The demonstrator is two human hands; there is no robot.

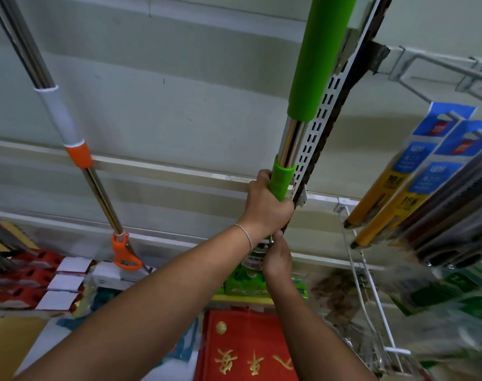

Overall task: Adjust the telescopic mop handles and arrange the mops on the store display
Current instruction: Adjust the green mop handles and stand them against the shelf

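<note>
While I am standing close to the display, my right hand (277, 259) is pinching the green mop pole (290, 145) just below my left hand (267, 204), fingers closed on the lower section beside a small metal fitting I cannot make out clearly. My left hand is wrapping tightly around the green locking collar (281, 178), so both hands are clamped on the same pole, one touching the other. Above the collar the bare chrome tube is showing, and above that the long green grip sleeve (321, 53) is rising out of view, leaning against the slotted white upright (321, 114) of the shelving. I judge I am in the middle of setting this handle's length: twisting the collar while steadying the lower tube. Next I am needing to hold the lower part steady and turn the collar until it bites, then stand the mop in line. Farther left, the orange-collared mop (79, 154) is already hanging against the back panel (179, 105), well apart from mine
</note>
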